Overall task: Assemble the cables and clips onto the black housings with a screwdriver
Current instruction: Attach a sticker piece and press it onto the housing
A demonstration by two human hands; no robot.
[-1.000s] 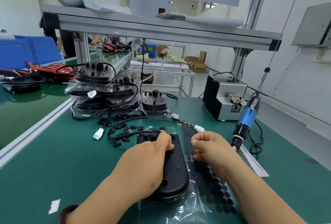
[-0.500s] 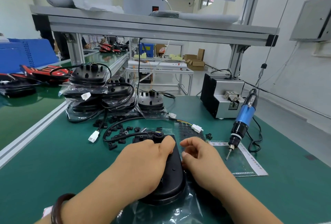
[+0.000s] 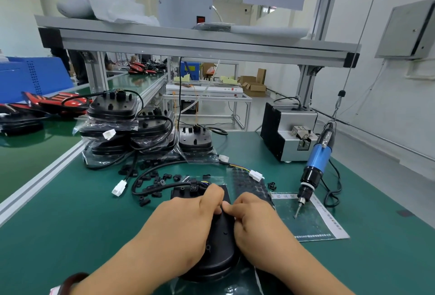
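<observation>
A black oval housing (image 3: 219, 247) lies on a plastic bag on the green mat in front of me. My left hand (image 3: 186, 226) lies over its left side with fingers curled round it. My right hand (image 3: 256, 221) sits at its right edge. Its thumb and forefinger pinch together on the housing's top face, touching my left fingertips, and what they pinch is hidden. A black cable (image 3: 150, 177) loops from the housing's far end to a white connector (image 3: 256, 174). Loose black clips (image 3: 162, 180) lie scattered beyond. A blue electric screwdriver (image 3: 317, 160) hangs tip-down at the right.
A sheet of round black pads (image 3: 251, 185) lies just past my right hand, on a printed sheet (image 3: 313, 224). A screw feeder box (image 3: 287, 134) stands at the back right. Bagged housings (image 3: 127, 127) are stacked at the back left, with another white connector (image 3: 119, 187) in front of them.
My right hand has come off the pad sheet and moved left onto the housing, meeting my left fingertips. The left hand stays on the housing.
</observation>
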